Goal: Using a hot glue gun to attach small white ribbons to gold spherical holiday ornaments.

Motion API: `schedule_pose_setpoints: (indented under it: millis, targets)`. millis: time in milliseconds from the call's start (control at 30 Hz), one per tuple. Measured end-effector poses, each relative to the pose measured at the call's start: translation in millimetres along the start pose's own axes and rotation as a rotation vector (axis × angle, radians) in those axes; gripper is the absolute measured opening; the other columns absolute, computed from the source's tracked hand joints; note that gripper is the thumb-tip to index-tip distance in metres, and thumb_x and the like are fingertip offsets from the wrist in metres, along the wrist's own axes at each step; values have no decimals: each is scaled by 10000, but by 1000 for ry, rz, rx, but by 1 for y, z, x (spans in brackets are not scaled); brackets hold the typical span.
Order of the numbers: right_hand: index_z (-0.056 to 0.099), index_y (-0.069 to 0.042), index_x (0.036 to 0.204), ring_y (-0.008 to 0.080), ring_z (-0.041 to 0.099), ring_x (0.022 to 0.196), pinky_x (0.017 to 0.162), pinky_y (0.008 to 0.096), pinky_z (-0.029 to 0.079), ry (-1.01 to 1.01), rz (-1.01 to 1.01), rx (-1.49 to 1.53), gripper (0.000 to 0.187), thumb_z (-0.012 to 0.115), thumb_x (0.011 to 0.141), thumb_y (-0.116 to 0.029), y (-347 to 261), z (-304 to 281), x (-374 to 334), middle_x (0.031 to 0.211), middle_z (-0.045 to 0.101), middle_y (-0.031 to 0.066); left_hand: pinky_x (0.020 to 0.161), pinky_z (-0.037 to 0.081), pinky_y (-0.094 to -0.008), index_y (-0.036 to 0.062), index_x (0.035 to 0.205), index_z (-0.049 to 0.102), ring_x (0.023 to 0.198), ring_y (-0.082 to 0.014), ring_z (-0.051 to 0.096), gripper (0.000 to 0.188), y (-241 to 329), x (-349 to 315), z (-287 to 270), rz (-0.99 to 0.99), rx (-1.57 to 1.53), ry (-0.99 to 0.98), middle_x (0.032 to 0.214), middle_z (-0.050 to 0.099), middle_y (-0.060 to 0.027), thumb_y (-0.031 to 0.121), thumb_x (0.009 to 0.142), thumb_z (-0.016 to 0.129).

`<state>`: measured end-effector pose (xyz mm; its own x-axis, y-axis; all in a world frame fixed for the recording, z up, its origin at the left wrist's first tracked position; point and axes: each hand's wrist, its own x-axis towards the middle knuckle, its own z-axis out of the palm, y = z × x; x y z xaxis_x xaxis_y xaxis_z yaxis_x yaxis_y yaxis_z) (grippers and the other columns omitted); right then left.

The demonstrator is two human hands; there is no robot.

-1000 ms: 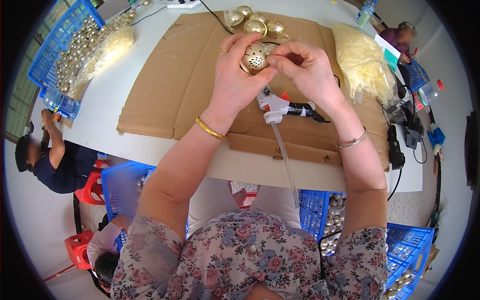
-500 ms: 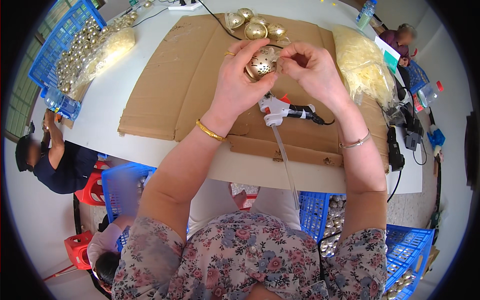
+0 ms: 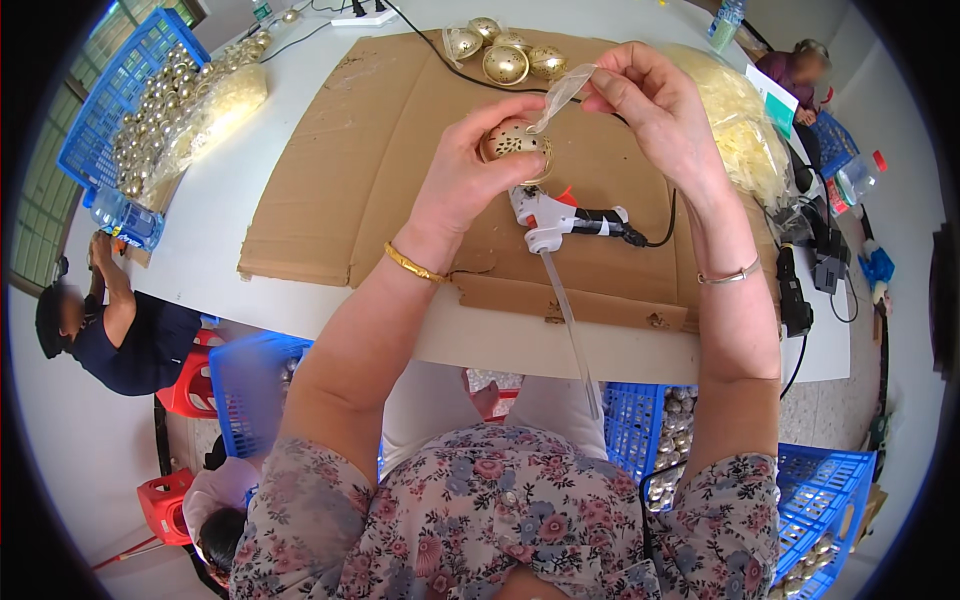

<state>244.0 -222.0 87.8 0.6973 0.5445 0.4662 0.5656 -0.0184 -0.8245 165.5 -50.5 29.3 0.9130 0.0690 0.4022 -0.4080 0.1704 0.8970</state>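
Observation:
My left hand is closed around a gold ball with a dark speckled pattern, above the cardboard sheet. A sheer whitish ribbon rises from the ball toward the upper right. Its other end is pinched between the thumb and fingers of my right hand. Just below the ball, a white and black glue gun with a red trigger lies on the cardboard. A long translucent glue stick sticks out from it past the table edge.
Several gold balls sit at the cardboard's far edge. A bag of pale ribbons lies at right. Far left, a blue crate spills small gold balls. Blue crates stand below the table. Other people sit around; a black cable crosses the cardboard.
My right hand has moved up and right, away from the ball, drawing the ribbon out into a longer strip. The ball in my left hand has shifted slightly down and turned.

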Motion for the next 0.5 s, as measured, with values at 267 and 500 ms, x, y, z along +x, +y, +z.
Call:
schedule_pose_setpoints:
  millis: [267, 500]
  targets:
    - [547, -7, 981, 115, 601, 757, 707, 230, 482, -86, -1, 396, 139, 492, 889, -96, 8, -4, 1, 873, 630, 78, 673, 444, -212, 35, 1141, 542, 767, -80, 513, 529, 2, -2, 4, 30, 87, -33, 876, 470, -16, 44, 634, 691]
    - [536, -6, 982, 116, 611, 661, 609, 214, 498, -25, 197, 344, 141, 487, 887, -98, 11, -2, 3, 865, 637, 102, 689, 457, -230, 27, 1098, 557, 773, -95, 533, 491, -2, -1, 0, 8, 155, -53, 906, 508, -36, 64, 633, 710]
